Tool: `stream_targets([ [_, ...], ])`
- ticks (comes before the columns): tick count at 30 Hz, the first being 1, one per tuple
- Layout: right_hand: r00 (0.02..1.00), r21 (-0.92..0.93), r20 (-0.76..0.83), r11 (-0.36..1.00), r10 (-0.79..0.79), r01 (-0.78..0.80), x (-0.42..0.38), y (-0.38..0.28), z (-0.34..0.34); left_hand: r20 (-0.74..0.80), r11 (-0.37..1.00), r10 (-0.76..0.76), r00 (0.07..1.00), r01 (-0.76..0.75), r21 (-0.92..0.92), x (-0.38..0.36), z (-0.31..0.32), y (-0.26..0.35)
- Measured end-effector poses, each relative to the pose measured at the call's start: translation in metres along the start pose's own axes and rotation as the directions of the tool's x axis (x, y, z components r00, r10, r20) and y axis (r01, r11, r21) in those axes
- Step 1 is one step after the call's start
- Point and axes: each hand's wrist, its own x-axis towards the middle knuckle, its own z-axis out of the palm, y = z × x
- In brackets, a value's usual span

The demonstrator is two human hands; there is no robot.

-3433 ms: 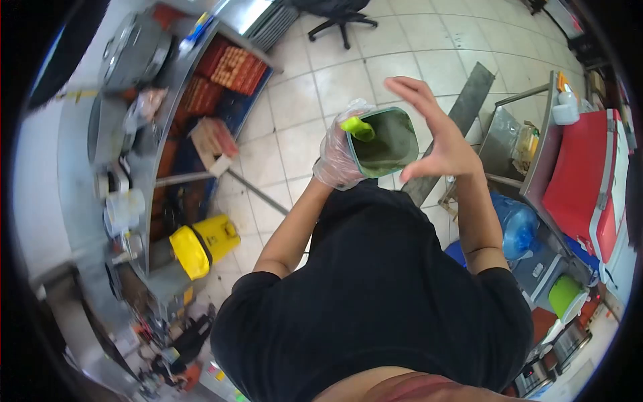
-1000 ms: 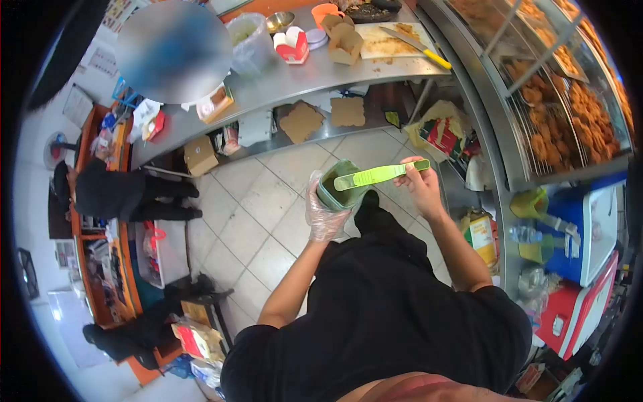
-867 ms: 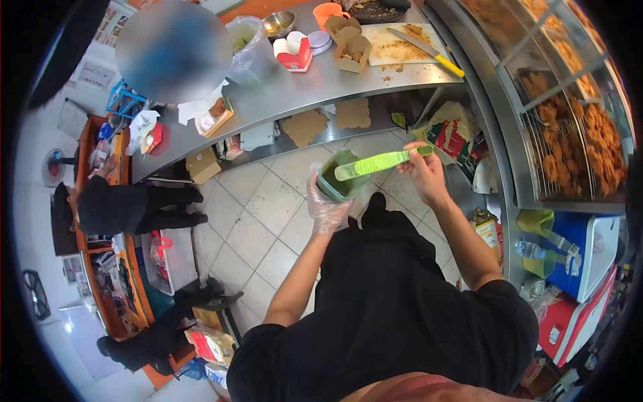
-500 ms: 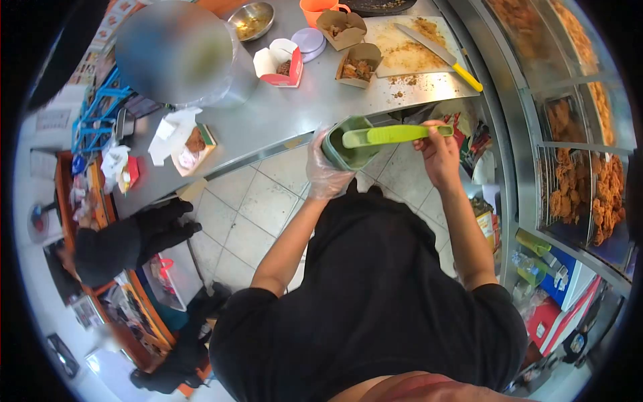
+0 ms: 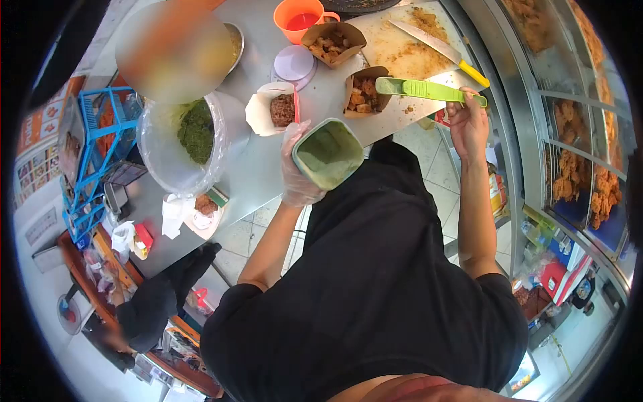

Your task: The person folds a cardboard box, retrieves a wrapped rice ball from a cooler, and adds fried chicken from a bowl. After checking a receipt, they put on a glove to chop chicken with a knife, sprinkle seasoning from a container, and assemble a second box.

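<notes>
My left hand, in a clear plastic glove, is closed around a square tub with pale green powder inside, tilted so its opening shows. My bare right hand pinches the handle end of a long green measuring spoon. The spoon's tip reaches over the right edge of a brown carton filled with chopped fried pieces. Just behind the left hand stands a red and white carton with dark reddish-brown food in it.
A second brown carton, an orange mug and a lilac lid stand behind. A knife lies on the cutting board. At left are a lined bucket and an open box; another person is beyond.
The spoon has moved from over the tub's mouth to the brown carton. Both hands are further apart, and my view has shifted over the counter, with the tub now closer to the cartons.
</notes>
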Motion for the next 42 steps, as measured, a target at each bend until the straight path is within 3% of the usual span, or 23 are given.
stream_targets([
  [3,0.999,-0.04,-0.036,0.999,0.003,-0.005,0.021,-0.001,-0.003,0.003,0.937,0.014,1.0,-0.012,-0.35,0.016,0.0,0.028],
  [5,0.999,-0.073,-0.041,0.997,0.005,-0.008,0.03,0.003,-0.005,0.013,0.957,-0.007,1.0,0.011,-0.289,0.012,-0.003,0.021],
  [7,1.0,-0.12,-0.016,0.993,0.008,-0.01,0.039,0.006,-0.008,0.012,0.991,-0.062,0.998,0.063,-0.116,-0.007,-0.011,-0.009],
  [10,0.998,-0.346,0.002,0.936,0.062,-0.058,0.046,0.01,-0.005,-0.002,0.991,-0.111,0.994,0.111,0.081,-0.038,-0.021,-0.043],
  [13,0.999,-0.526,0.03,0.85,-0.016,0.03,0.046,0.021,0.016,-0.011,0.977,-0.126,0.992,0.126,0.171,-0.052,-0.025,-0.063],
  [17,0.999,-0.607,0.042,0.795,-0.004,0.029,0.048,0.021,0.021,-0.019,0.961,-0.129,0.992,0.129,0.244,-0.058,-0.026,-0.082],
  [18,0.999,-0.623,0.05,0.782,0.002,0.029,0.048,0.02,0.021,-0.01,0.944,-0.085,0.996,0.084,0.32,-0.06,-0.026,-0.082],
  [20,0.998,-0.652,0.065,0.757,0.012,0.034,0.048,0.017,0.018,0.043,0.761,0.091,0.995,-0.097,0.642,-0.044,-0.027,-0.069],
  [23,0.996,-0.67,0.09,0.741,0.01,0.053,0.046,0.013,0.019,0.05,0.751,0.085,0.995,-0.097,0.653,-0.039,-0.026,-0.068],
  [26,0.996,-0.682,0.094,0.729,0.005,0.061,0.046,0.012,0.02,0.109,0.646,0.139,0.984,-0.173,0.744,-0.043,-0.031,-0.078],
  [32,0.987,-0.735,0.131,0.66,-0.089,0.157,0.045,0.0,0.026,-0.012,0.766,0.152,0.988,-0.11,0.633,-0.024,-0.023,-0.068],
  [35,0.984,-0.761,0.134,0.623,-0.122,0.181,0.042,-0.001,0.038,-0.035,0.74,0.106,0.994,-0.056,0.67,-0.022,-0.02,-0.072],
  [39,0.985,-0.791,0.101,0.589,-0.139,0.164,0.04,0.001,0.048,-0.017,0.728,0.14,0.99,-0.091,0.68,-0.009,-0.019,-0.064],
  [42,0.983,-0.732,0.092,0.659,-0.16,0.175,0.037,0.005,0.046,-0.041,0.762,0.107,0.993,-0.055,0.645,-0.001,-0.017,-0.055],
])
